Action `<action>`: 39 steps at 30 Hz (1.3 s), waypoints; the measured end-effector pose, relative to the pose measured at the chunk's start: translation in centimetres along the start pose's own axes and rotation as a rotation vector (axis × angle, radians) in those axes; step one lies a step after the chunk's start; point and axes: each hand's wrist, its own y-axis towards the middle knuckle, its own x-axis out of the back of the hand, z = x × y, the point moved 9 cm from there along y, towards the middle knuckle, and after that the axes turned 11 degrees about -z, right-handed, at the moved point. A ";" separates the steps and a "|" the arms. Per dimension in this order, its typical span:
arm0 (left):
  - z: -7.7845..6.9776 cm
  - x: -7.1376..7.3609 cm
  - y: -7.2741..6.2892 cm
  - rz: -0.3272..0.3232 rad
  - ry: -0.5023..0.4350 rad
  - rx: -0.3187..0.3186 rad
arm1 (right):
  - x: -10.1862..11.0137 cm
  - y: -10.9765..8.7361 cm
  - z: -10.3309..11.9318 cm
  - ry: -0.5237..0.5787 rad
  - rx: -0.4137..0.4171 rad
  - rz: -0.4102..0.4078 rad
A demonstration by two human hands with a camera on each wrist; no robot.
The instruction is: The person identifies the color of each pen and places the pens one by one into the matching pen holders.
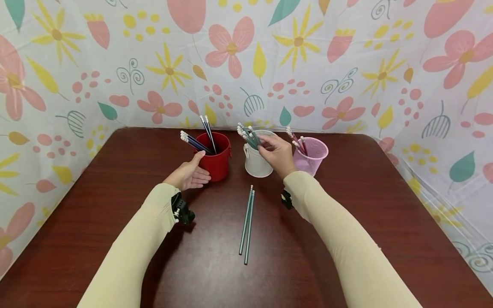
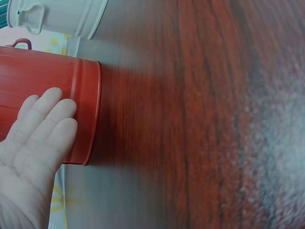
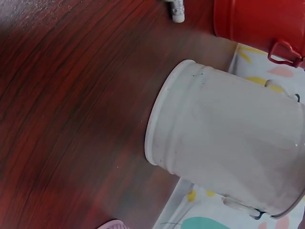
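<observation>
My left hand (image 1: 191, 173) rests against the left side of a red bucket (image 1: 220, 167), its fingers straight along the wall in the left wrist view. Dark blue pencils (image 1: 195, 142) with white erasers lean in that bucket. At the white bucket (image 1: 257, 164), my right hand (image 1: 278, 153) is over the rim, thumb and fingertips pinching a green pencil (image 1: 254, 136). Several other green pencils (image 1: 246, 137) lean to the left there, erasers up. Two more green pencils (image 1: 247, 231) lie side by side on the table. The right wrist view shows the white bucket's wall, but not my fingers.
A pink mesh cup (image 1: 313, 154) with several dark red pencils (image 1: 298, 143) stands right of the white bucket. The brown wooden table (image 1: 96, 214) meets a flower-patterned cloth (image 1: 346, 55) at the back and sides.
</observation>
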 end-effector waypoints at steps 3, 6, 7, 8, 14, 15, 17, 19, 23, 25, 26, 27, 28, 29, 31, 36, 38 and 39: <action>-0.1 0.0 0.0 0.000 0.000 -0.003 | 0.1 0.0 0.1 0.006 0.012 0.006; -0.2 -0.1 0.0 0.000 0.005 -0.006 | 0.1 -0.1 0.0 0.006 0.004 0.009; -0.2 -0.1 -0.1 0.000 0.005 -0.007 | 0.1 -0.1 -0.1 0.006 -0.004 0.010; -0.2 -0.1 0.0 0.001 0.009 -0.007 | 0.1 -0.1 -0.2 0.006 -0.010 0.011; 0.2 -0.2 0.1 0.001 0.005 0.001 | 0.3 -0.5 -0.1 -0.003 -0.003 0.001; 0.2 -0.2 0.1 0.002 0.001 0.004 | 0.4 -0.5 0.1 -0.007 0.019 -0.006; 0.3 -0.2 0.1 0.002 -0.002 0.008 | 0.8 -0.5 0.9 -0.045 0.100 -0.044; 0.3 -0.2 0.0 -0.002 -0.002 0.008 | 1.2 -0.5 1.8 -0.081 0.182 -0.092; 0.1 0.0 -0.1 -0.008 -0.001 0.005 | 1.9 -0.6 3.4 -0.137 0.295 -0.170; 0.0 0.0 -0.1 -0.009 0.000 0.005 | 1.8 -0.8 3.8 -0.128 0.313 -0.167; 0.0 0.0 -0.1 -0.008 0.000 0.004 | 1.8 -1.0 4.0 -0.123 0.324 -0.158; 0.0 0.0 -0.1 -0.006 -0.001 0.004 | 1.6 -1.2 4.2 -0.119 0.337 -0.146; 0.0 0.0 -0.1 -0.005 -0.001 0.003 | 1.5 -1.5 4.4 -0.118 0.351 -0.133; 0.0 0.0 0.0 -0.004 0.000 0.001 | 1.3 -1.8 4.6 -0.113 0.364 -0.115; 0.1 0.0 0.0 -0.003 0.001 -0.004 | 0.8 -2.4 4.9 -0.110 0.394 -0.077; 0.1 0.1 0.0 -0.005 -0.001 -0.011 | 0.0 -3.8 4.9 -0.097 0.395 0.026; 0.1 0.0 0.0 -0.003 -0.001 -0.009 | -0.3 -4.3 4.7 -0.102 0.365 0.072; 0.1 0.0 0.0 -0.001 0.000 -0.008 | -0.5 -4.5 4.6 -0.106 0.351 0.097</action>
